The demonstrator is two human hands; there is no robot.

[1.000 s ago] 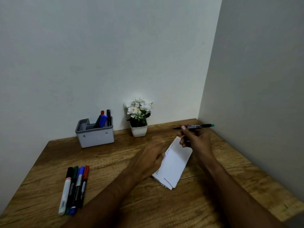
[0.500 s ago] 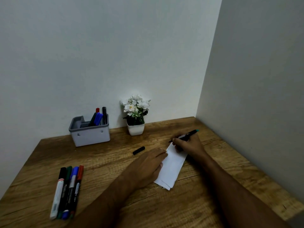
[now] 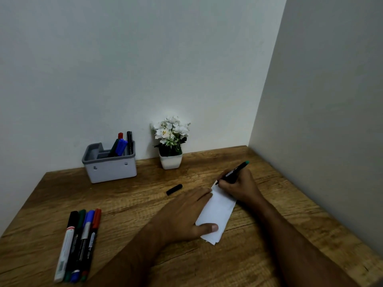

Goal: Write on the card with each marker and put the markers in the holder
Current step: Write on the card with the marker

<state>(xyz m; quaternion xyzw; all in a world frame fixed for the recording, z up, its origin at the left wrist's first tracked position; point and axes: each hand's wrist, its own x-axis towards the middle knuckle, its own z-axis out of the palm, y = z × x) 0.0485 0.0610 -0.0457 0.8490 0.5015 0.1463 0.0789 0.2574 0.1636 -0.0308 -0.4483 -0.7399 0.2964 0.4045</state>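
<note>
White card (image 3: 217, 212) lies on the counter (image 3: 269, 204), left hand (image 3: 184, 216) flat on it, right hand (image 3: 238, 187) grasping a green-tipped marker (image 3: 238, 168).

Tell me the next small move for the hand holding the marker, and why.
Probably draw a short stroke: the right hand grips the uncapped marker with its tip at the card's far edge, while the left hand presses the card flat; its cap lies on the table.

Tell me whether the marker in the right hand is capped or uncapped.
Uncapped. The right hand grips the marker with its bare tip on the card, and a loose black cap lies on the table.
</note>
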